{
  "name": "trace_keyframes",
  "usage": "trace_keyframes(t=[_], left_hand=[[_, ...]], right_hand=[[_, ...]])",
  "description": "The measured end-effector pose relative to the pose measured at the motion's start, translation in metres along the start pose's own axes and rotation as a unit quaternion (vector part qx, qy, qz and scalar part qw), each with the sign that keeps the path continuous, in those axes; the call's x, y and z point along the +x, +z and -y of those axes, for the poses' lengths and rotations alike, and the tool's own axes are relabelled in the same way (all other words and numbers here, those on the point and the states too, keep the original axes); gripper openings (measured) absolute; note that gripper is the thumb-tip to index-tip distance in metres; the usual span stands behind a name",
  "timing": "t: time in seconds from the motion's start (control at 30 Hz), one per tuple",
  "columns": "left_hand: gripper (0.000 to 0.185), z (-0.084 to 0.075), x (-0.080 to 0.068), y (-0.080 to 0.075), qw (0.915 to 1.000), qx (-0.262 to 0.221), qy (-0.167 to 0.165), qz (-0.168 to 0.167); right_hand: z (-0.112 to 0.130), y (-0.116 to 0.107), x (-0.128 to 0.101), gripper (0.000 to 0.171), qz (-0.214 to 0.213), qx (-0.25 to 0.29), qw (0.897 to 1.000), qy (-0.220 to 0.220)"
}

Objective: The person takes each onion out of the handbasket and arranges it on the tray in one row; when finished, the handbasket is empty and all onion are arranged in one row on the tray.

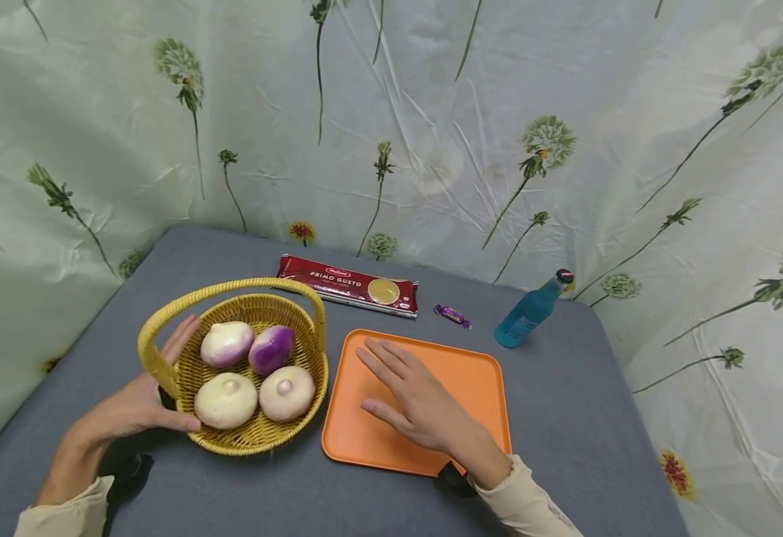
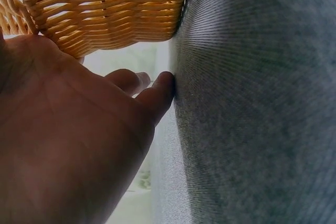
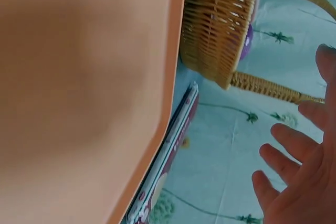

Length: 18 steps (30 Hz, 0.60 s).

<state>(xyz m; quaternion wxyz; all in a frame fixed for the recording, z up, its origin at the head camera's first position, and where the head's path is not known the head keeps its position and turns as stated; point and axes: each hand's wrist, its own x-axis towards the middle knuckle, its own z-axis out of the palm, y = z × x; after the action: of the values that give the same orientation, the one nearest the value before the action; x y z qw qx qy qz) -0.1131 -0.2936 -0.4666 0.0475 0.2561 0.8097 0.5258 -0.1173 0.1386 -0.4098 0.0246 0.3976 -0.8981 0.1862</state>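
Note:
A yellow wicker basket point(image 1: 255, 450) with a tall arched handle stands on the left of the table. In it lie two pale round vegetables point(image 1: 226, 400) with knobbed tops and two purple-and-white ones point(image 1: 272, 350). My left hand point(image 1: 130, 406) is at the basket's left side, thumb by the near rim, the other fingers stretched out beyond the handle. From the left wrist, the basket's woven wall point(image 2: 110, 17) meets the hand point(image 2: 79, 119). Over an orange tray point(image 1: 458, 373) hovers my right hand point(image 1: 425, 403), fingers extended, holding nothing.
Behind the basket and tray lies a red Primo Gusto pasta packet point(image 1: 351, 286). A purple-wrapped candy point(image 1: 453, 316) is to its right, then an upright blue bottle point(image 1: 529, 313) with a dark cap. A dandelion-print curtain point(image 1: 432, 112) hangs behind the grey table point(image 1: 566, 418).

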Motion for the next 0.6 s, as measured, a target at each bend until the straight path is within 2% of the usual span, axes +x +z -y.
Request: trace_keyframes(t=[0.27, 0.43, 0.6], left_hand=[[0.139, -0.001, 0.001, 0.001, 0.9998, -0.013, -0.017, 0.0], [0.139, 0.0, 0.001, 0.001, 0.9999, -0.005, -0.012, 0.0], [0.14, 0.0, 0.001, 0.002, 1.0, -0.001, -0.009, -0.001]], right_hand=[[0.006, 0.008, 0.019, 0.064, 0.021, 0.028, 0.999, -0.04], [0.01, 0.013, 0.029, 0.061, 0.032, 0.064, 0.996, -0.061], [0.013, 0.018, 0.037, 0.058, 0.02, 0.083, 0.992, -0.092]])
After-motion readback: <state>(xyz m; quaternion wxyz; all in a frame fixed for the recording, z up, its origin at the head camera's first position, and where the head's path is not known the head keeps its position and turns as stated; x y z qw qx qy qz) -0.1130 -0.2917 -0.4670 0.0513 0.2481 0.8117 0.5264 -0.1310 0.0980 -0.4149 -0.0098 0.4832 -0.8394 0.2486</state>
